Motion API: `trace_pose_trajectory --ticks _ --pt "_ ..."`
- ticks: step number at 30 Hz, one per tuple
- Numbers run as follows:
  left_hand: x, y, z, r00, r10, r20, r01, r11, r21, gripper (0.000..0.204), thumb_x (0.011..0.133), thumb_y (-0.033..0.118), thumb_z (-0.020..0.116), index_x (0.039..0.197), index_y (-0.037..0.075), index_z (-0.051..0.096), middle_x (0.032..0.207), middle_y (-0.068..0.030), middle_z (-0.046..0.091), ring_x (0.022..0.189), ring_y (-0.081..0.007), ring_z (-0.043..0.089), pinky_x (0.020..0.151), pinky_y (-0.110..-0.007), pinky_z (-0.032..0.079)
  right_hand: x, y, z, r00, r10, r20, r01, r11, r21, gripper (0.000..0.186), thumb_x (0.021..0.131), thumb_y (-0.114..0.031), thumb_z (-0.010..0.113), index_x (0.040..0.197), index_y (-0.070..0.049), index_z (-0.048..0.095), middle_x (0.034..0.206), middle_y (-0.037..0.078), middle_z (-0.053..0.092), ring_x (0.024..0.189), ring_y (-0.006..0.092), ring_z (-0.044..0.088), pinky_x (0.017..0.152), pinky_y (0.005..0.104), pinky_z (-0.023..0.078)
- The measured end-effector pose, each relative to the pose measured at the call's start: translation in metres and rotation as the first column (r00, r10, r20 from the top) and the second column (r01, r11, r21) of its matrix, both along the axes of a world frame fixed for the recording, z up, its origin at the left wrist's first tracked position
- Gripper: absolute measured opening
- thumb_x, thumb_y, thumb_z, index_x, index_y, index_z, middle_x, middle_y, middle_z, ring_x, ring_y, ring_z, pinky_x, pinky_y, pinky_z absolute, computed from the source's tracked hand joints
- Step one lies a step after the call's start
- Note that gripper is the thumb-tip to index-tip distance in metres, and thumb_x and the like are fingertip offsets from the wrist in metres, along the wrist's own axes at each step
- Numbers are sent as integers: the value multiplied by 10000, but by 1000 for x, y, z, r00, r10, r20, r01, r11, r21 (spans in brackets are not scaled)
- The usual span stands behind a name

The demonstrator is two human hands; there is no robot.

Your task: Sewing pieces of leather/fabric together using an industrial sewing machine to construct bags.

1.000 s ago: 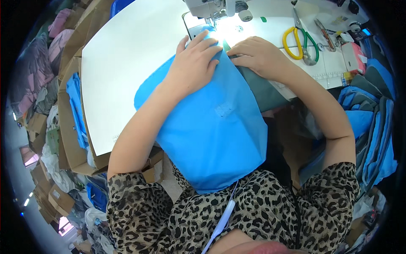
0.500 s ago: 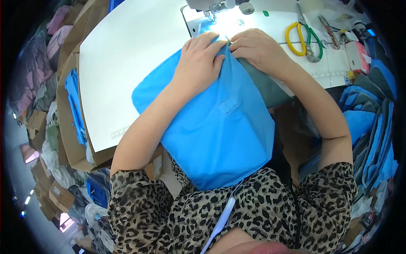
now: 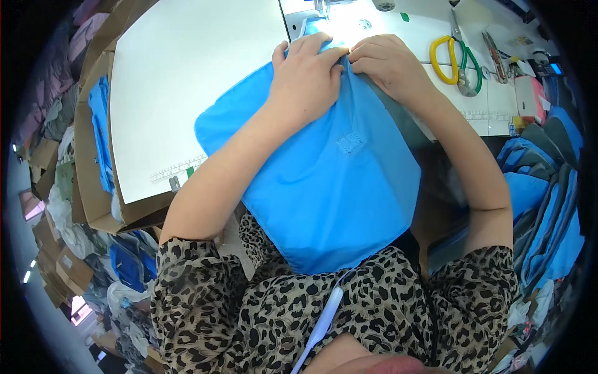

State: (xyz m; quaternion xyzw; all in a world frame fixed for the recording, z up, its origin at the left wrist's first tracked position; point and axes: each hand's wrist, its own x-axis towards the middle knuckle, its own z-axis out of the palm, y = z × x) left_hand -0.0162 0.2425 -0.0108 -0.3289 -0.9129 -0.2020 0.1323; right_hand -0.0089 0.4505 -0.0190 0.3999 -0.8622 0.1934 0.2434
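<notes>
Blue fabric [image 3: 330, 212], with a small textured patch, lies from the sewing machine [image 3: 322, 7] down to my chest, over darker grey-green fabric [image 3: 411, 124]. My left hand [image 3: 304, 78] rests on the blue piece below the machine head, fingers spread and bent, the index reaching to the fold. Beside it, my right hand [image 3: 389, 68] has its curled fingertips gripping the seam where blue and grey-green meet. The machine's lamp washes out the needle area, so the needle is hard to make out.
Yellow-and-green scissors [image 3: 445, 56], snips [image 3: 494, 56] and a pink box [image 3: 527, 100] lie right on the white table [image 3: 162, 75]. A cardboard box [image 3: 93, 206] with blue pieces stands left. Stacked blue and grey fabric [image 3: 554, 212] sits right; piles of bags and boxes fill the far left.
Both hands and the blue fabric sit higher and farther right in the picture. The view has shifted slightly, with the machine head now mostly cut off at the top edge.
</notes>
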Motion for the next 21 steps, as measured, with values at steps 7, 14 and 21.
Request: trace_pose_trajectory --ticks 7,14,21 --pt "-26 -4 -2 1000 13 -6 -13 999 -41 301 912 229 555 1192 197 659 1334 -62 543 1266 -234 484 1116 -525 226 -20 -3 -6 990 -141 -17 142 983 120 110 829 -133 650 935 -145 677 1008 -32 669 995 179 601 871 347 438" --pt "-27 -7 8 999 -38 -6 38 993 -114 292 909 183 545 1183 160 643 1288 -71 565 1271 -264 483 1104 -623 229 -14 2 -4 997 -70 34 68 997 42 181 803 -83 646 982 -95 671 1082 24 670 996 228 609 877 356 482" --pt "-14 -23 10 984 -178 10 178 980 -91 308 928 149 533 1225 185 605 1264 -20 578 1290 -226 472 1112 -635 212 7 8 5 996 0 -86 11 992 129 165 776 -92 620 937 -106 658 1128 19 636 1031 217 590 881 342 476"
